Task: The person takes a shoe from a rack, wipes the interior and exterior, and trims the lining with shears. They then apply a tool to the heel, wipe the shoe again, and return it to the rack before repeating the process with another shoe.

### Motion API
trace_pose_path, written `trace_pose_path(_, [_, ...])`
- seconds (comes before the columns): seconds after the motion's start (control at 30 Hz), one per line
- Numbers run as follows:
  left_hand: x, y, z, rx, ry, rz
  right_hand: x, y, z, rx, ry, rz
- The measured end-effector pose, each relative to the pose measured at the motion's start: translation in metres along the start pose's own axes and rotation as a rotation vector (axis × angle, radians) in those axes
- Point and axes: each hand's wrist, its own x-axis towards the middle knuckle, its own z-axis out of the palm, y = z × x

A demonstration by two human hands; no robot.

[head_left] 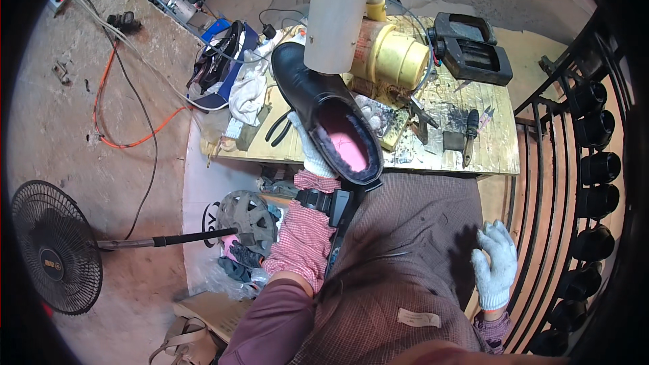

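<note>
A black shoe (pixel 297 78) with a dark fleecy lining and a pink insole lies tilted over the workbench's front edge, its toe pointing away and to the left. My left hand (pixel 311 152), in a white glove, grips it from the left side; part of the fingers is hidden behind the shoe. The shoe's upper passes close to the lower end of a white upright tube (pixel 336 17). Off to the right, beside my apron, my right hand (pixel 495 263) is gloved too, fingers apart and holding nothing. Black-handled pliers (pixel 278 128) lie just left of the shoe.
Behind the shoe, a yellow cylindrical machine part (pixel 392 57) stands on the worn workbench (pixel 497 149). A black-handled tool (pixel 471 132) and a black twin-tray unit (pixel 476 51) lie to the right. A metal rack (pixel 541 162) stands at the right, a fan (pixel 54 247) at the left.
</note>
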Motion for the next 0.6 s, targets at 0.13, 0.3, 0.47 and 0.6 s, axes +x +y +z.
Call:
trace_pose_path(0.13, [-0.018, -0.007, 0.031, -0.273, -0.176, -0.088, 0.006, 0.0, 0.006, -0.016, 0.001, -0.032])
trace_pose_path(0.3, [-0.027, -0.005, 0.052, -0.316, -0.178, -0.094, 0.004, -0.002, 0.011, -0.021, -0.023, -0.049])
trace_pose_path(0.47, [-0.037, -0.006, 0.037, -0.157, -0.201, 0.005, -0.003, -0.002, 0.018, -0.026, -0.033, -0.073])
trace_pose_path(0.6, [-0.045, -0.005, 0.007, -0.048, 0.009, 0.025, -0.009, 0.001, 0.023, -0.047, -0.046, -0.069])
